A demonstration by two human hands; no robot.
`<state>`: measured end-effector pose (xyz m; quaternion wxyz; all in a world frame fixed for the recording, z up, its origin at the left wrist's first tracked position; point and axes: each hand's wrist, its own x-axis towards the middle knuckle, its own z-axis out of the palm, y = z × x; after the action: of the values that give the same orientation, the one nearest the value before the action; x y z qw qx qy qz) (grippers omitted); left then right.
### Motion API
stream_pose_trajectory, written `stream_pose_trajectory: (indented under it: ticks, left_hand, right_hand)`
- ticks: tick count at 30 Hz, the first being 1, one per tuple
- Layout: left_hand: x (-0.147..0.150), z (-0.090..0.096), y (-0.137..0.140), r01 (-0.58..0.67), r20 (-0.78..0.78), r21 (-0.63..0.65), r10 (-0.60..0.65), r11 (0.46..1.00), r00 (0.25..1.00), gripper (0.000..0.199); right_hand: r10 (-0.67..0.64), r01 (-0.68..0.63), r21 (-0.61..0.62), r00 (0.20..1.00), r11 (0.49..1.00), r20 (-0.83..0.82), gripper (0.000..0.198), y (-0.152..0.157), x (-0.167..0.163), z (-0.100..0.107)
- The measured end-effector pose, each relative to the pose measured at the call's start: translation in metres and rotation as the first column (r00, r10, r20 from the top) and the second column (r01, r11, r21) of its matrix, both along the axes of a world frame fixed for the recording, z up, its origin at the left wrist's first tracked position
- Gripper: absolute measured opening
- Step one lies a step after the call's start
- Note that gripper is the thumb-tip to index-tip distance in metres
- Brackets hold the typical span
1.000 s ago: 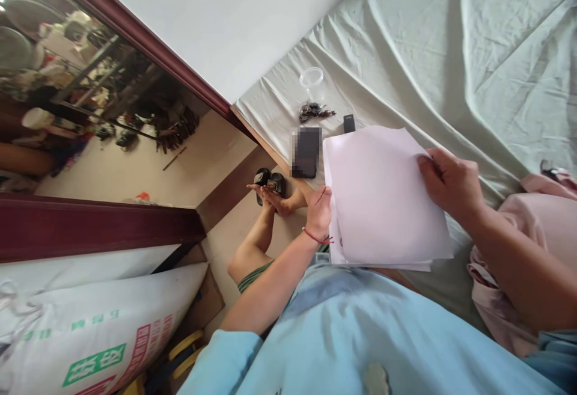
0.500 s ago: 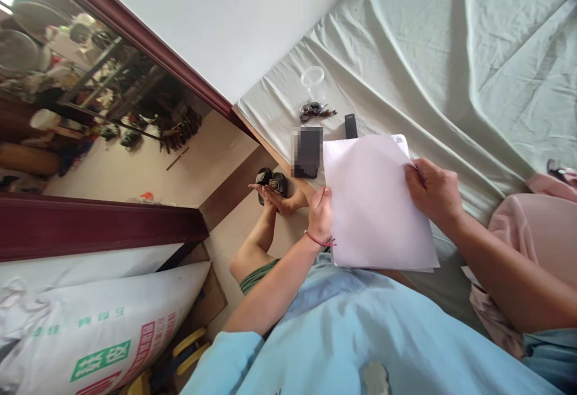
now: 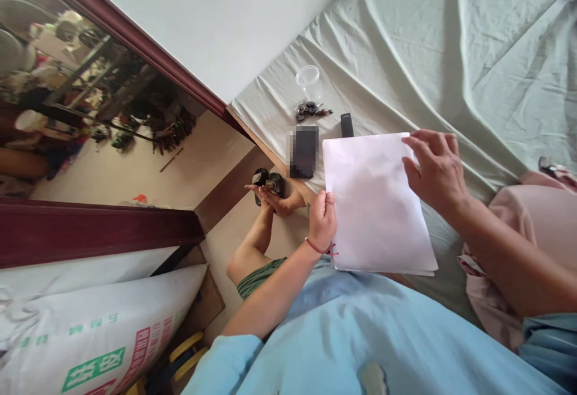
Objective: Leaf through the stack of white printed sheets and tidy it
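Observation:
A stack of white paper sheets point(image 3: 374, 208) lies over my lap, its top face blank. My left hand point(image 3: 323, 219) grips the stack's left edge, thumb on top and fingers hidden beneath. At the upper right corner hovers my right hand point(image 3: 435, 166), fingers apart and curved, with the index fingertip at or just touching the corner. Beyond the stack's top edge are a dark phone point(image 3: 306, 151), partly blurred out, and a small black box-like item point(image 3: 347, 125).
A clear plastic cup point(image 3: 309, 81) and a bunch of keys point(image 3: 310, 109) rest on the bed's pale green sheet point(image 3: 406, 52). Pink cloth point(image 3: 532, 214) lies at right. A printed white sack point(image 3: 112, 323) stands at lower left. Black slippers point(image 3: 268, 183) are on the floor.
My right hand has let go of the stack's right edge, opened and moved up to the corner. The top sheet's corner now lies flat. My left hand keeps its hold.

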<state>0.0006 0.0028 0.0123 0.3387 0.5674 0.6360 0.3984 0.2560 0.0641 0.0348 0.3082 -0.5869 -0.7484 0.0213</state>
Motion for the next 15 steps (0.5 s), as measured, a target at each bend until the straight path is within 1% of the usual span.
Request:
stream_pose_trajectory:
  ticks: [4, 6, 8, 11, 15]
  left_hand:
    - [0.006, 0.004, -0.005, 0.018, 0.005, 0.034, -0.019, 0.999, 1.0, 0.048]
    - [0.008, 0.005, -0.006, 0.036, -0.003, 0.063, -0.036, 0.997, 0.999, 0.047]
    - [0.009, 0.006, -0.007, 0.049, -0.016, 0.083, -0.048, 0.995, 0.999, 0.046]
    - [0.008, 0.004, -0.007, 0.059, -0.028, 0.077, -0.057, 0.995, 0.998, 0.046]
    - [0.006, -0.001, -0.007, 0.062, -0.037, 0.056, -0.06, 0.996, 0.997, 0.047]
  right_hand:
    - [0.143, -0.143, 0.026, 0.989, 0.989, 0.028, 0.046, 0.017, -0.014, 0.03]
    - [0.194, -0.195, 0.014, 0.98, 0.981, 0.037, 0.047, 0.026, -0.023, 0.038]
    - [0.253, -0.253, -0.011, 0.967, 0.967, 0.037, 0.045, 0.032, -0.03, 0.04]
    - [0.31, -0.308, -0.065, 0.951, 0.949, 0.017, 0.042, 0.038, -0.035, 0.034]
    - [0.289, -0.288, -0.125, 0.957, 0.949, -0.017, 0.041, 0.04, -0.033, 0.029]
